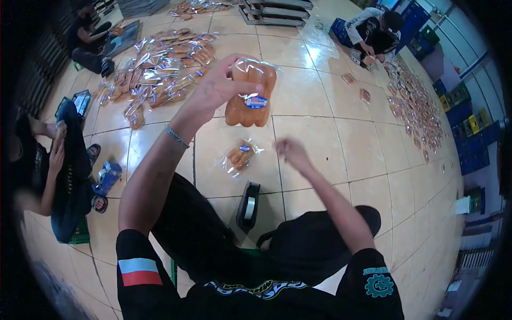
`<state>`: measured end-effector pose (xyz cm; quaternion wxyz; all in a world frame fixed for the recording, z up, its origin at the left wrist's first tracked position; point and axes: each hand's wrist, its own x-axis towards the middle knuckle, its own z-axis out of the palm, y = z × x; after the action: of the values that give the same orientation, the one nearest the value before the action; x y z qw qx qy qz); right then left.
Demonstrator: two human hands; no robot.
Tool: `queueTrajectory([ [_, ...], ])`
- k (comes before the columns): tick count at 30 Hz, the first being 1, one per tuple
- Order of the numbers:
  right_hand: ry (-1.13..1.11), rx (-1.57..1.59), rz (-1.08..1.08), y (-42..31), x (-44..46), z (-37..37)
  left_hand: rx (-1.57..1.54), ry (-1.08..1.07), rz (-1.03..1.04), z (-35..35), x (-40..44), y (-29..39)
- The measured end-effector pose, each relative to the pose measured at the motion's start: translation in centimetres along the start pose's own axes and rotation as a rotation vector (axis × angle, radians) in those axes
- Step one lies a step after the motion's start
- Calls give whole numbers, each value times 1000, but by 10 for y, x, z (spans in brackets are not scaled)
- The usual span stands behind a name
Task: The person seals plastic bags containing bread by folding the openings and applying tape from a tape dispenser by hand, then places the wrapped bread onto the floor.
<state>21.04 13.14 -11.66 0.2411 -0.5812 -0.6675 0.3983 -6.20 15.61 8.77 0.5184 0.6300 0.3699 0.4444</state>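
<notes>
My left hand [221,88] grips a clear plastic pack of brown bread rolls [250,111] with a blue and white label, lifted above the tiled floor. My right hand [292,152] is to the right of it, slightly blurred, with its fingers curled; whether anything small is between them cannot be made out. On the floor below the lifted pack lies a smaller bread in clear wrap [240,156], also with a blue label. A black tape dispenser [248,206] with a roll of tape stands between my legs.
Wrapped breads [170,66] are heaped at the upper left, and many small packs [413,101] lie at the right. Seated co-workers are at the left [66,165], upper left [88,37] and upper right [373,34]. Metal trays [276,12] are stacked at the top; blue crates [472,138] line the right wall.
</notes>
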Motion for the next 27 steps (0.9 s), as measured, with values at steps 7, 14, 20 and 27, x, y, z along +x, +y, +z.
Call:
queueTrajectory([
  [7, -375, 83, 635, 98, -72, 135, -100, 212, -45, -16, 2, -4],
  [14, 111, 136, 144, 94, -106, 160, -248, 219, -27, -26, -5, 5],
  [20, 195, 175, -140, 102, -64, 155, -224, 230, -10, -38, -9, -1],
  [27, 167, 195, 196, 106, 11, 142, -175, 120, -99, -55, -14, -14],
])
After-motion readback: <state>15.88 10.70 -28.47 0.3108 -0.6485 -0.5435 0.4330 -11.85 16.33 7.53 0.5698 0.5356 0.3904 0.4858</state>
